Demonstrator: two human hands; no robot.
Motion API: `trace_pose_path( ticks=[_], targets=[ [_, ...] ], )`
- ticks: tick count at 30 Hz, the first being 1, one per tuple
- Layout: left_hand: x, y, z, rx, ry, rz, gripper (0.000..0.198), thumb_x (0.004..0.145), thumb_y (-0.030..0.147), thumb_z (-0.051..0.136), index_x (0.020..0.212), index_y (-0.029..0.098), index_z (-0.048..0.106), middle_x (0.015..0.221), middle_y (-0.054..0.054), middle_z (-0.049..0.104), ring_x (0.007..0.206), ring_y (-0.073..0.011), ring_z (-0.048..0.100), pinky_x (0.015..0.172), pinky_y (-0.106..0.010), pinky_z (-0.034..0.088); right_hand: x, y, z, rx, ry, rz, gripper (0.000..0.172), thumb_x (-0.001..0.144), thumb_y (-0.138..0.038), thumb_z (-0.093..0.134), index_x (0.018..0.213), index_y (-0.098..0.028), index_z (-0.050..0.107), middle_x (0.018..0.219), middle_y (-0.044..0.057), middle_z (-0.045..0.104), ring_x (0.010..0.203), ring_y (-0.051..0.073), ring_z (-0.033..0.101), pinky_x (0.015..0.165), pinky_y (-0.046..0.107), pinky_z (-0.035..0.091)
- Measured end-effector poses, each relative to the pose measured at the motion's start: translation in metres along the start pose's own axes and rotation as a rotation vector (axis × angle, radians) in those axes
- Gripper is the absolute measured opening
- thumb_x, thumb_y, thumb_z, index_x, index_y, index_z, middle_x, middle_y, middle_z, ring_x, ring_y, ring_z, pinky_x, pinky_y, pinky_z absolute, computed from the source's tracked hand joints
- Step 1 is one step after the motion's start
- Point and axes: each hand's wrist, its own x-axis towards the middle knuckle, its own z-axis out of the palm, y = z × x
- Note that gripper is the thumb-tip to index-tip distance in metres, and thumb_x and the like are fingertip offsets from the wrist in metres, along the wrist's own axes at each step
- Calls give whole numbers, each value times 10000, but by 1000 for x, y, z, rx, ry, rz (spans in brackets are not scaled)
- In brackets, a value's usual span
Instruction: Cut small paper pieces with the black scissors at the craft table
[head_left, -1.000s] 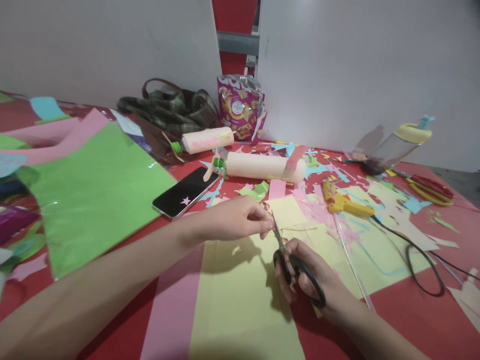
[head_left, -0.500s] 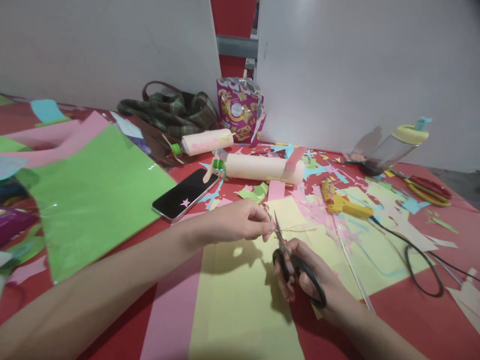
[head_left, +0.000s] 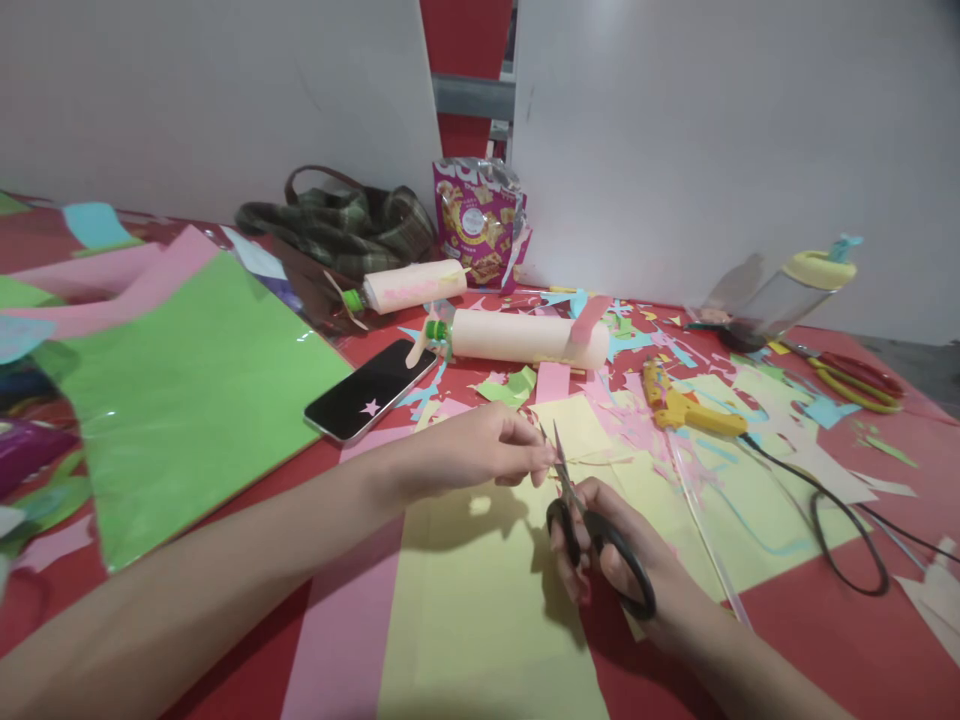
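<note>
**Over the yellow sheet (head_left: 480, 600), scissors (head_left: 568, 487) at close quarters**

The left hand (head_left: 480, 445) holds thumb and forefinger pressed together near the blades; whatever they may pinch is too small to make out. The right hand (head_left: 630, 545) has thumb and fingers through the black handle loops, which probably lets it work the blades in small movements. Those blades stand slightly apart, pointing away from the person, just beside the left fingertips. Having both hands so near each other likely steadies the blades. Below, the yellow sheet lies alongside a pink sheet (head_left: 337, 610) on the red desk (head_left: 825, 620). A phone (head_left: 352, 397) lies flat near the left forearm, a small pink star (head_left: 370, 407) on its screen, perhaps because the dark glass makes it easy to spot. The glue gun (head_left: 701, 415) rests among paper scraps (head_left: 622, 418) farther right.
</note>
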Motion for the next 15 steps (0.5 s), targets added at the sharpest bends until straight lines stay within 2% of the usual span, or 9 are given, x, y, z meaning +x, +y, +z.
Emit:
trace_pose_path(
  ticks=[4,8,10,15],
  targets=[
    [0,-1,3,-61,-2,1,329,742,408,410,596,129,507,504,35,376,473,-67,322,466,-207,245,1,4,-2,-5,-3,-12,395,637,-526,550,768,-202,366,760,10,493,506,73,452,450,201,319],
    [1,-2,5,-88,7,3,333,742,413,411,576,133,483,507,35,377,474,-66,323,473,-207,250,0,5,-2,-30,6,-36,343,673,-477,549,756,-202,362,712,-6,485,480,66,442,442,198,316],
    [1,-2,6,-93,22,-3,346,740,426,410,567,133,474,510,35,377,474,-66,324,473,-207,250,0,5,-2,-36,3,-27,374,653,-503,552,763,-196,368,761,14,497,500,73,455,451,206,321],
    [2,-3,10,-111,68,-9,364,730,446,414,558,130,466,514,37,379,471,-62,315,461,-209,236,0,9,-4,-8,27,-55,330,684,-467,542,767,-199,368,752,7,500,481,67,450,441,202,319]
  ],
)
